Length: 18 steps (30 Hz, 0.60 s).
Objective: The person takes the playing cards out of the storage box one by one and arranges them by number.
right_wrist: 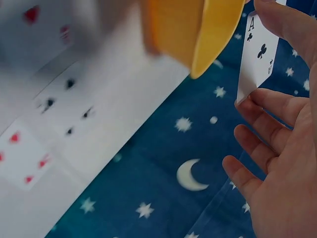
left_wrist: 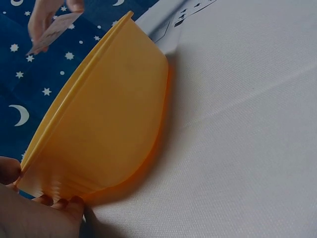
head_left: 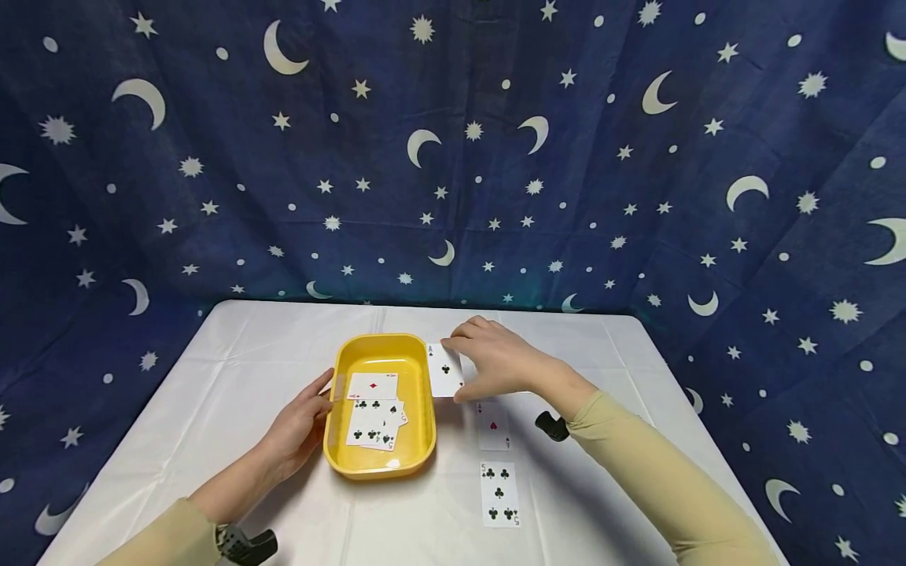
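Note:
My right hand (head_left: 499, 358) pinches an ace of clubs (head_left: 443, 369) by its edges, just past the right rim of a yellow tray (head_left: 423, 448). In the right wrist view, thumb and fingers hold opposite ends of this card, and the two lowest fingers are spread free. On the tray's left side my left hand (head_left: 300, 424) grips its wall, one digit at the rim and several fingertips low against the outside, seen in the left wrist view. Inside the tray lie an ace of diamonds (head_left: 372, 386) and some overlapping black-suited cards (head_left: 368, 424).
On the white tablecloth (head_left: 566, 503), right of the tray, lie an ace of hearts (head_left: 493, 427) and a five of clubs (head_left: 499, 494). The right wrist view also shows a blurred black-pip card (right_wrist: 69, 101) and a red-heart card (right_wrist: 22, 156). A blue curtain (head_left: 453, 196) hangs behind the table.

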Motion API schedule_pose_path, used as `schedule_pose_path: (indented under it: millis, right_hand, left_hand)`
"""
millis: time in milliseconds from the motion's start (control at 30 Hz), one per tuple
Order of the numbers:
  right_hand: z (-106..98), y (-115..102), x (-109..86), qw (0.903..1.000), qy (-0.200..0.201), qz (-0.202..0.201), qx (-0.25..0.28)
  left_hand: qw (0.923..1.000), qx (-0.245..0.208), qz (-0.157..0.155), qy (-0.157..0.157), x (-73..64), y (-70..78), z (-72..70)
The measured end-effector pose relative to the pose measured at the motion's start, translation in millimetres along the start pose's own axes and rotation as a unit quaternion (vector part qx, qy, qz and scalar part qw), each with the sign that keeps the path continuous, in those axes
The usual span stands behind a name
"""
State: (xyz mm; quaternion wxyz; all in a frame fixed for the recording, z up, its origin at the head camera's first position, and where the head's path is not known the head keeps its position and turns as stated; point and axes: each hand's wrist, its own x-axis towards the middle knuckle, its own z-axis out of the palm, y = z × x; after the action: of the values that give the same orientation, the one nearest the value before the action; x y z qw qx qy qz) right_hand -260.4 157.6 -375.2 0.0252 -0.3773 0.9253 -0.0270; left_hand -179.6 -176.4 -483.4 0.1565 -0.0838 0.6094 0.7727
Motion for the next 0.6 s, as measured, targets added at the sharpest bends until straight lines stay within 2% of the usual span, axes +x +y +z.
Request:
schedule_pose_path:
  millis: [133,300,600]
  right_hand:
    - [3,16,-18.4,0.9998,-0.001,0.020,-0.003]
    - [9,33,-41.8,0.9997,0.011,0.021,-0.001]
    - [24,56,-76.7,0.9990,0.007,0.044,0.001]
  left_hand:
    - [1.0000,-0.001,0.000,-0.002,0.5,0.1,-0.6]
    - [1.0000,0.000,0.000,-0.005,0.1,0.2,-0.6]
    - [1.0000,0.004,0.001,-0.006,-0.2,0.4,-0.2]
